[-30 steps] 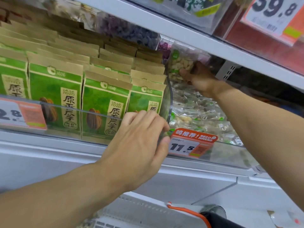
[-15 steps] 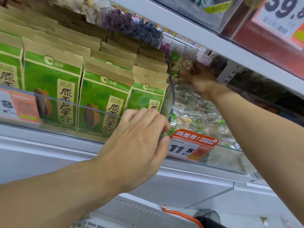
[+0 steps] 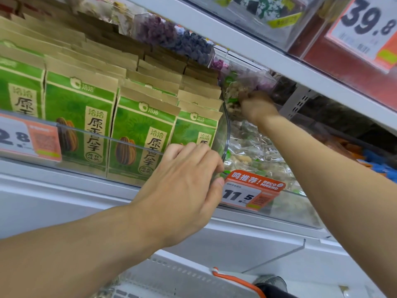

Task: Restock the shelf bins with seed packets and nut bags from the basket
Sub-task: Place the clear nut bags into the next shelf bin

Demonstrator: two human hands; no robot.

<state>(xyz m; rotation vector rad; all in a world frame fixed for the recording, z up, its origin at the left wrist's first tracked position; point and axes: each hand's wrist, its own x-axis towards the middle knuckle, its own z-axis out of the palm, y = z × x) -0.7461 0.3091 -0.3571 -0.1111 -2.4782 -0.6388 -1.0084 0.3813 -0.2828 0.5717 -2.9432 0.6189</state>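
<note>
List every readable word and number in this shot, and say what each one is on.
"洽洽" and "原香瓜子": green seed packets.
"鸣推荐! RECOMMEND" and "11.5": orange price tag on the nut bag bin's front.
"39.8": price card on the upper shelf.
"2.8", cut off at the frame edge: left price tag on the seed bin.
Small print and codes on all the tags: too small to read.

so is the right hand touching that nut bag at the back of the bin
Touching. The head view shows the right hand with its fingers closed around the lower part of the clear nut bag, no gap between them.
</note>
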